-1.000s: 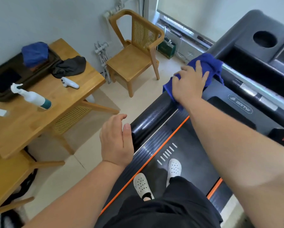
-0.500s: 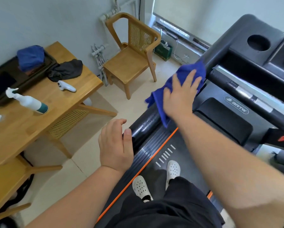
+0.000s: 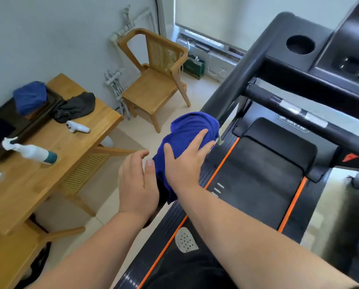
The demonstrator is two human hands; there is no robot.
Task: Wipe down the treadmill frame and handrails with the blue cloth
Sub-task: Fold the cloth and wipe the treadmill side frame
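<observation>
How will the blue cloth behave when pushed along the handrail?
Probably floppy: the blue cloth bunches in folds and drapes over the handrail. Likely light, sliding only while the right hand presses it.

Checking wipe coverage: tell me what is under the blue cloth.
The black handrail runs under the blue cloth, which the right hand presses down. The rail's stretch beneath the cloth is covered.

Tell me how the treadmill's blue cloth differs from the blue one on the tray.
The blue cloth on the treadmill rail is pressed under the right hand; the blue bundle on the tray lies untouched. The first is bright and draped; the second darker and heaped. Both are blue.
</observation>
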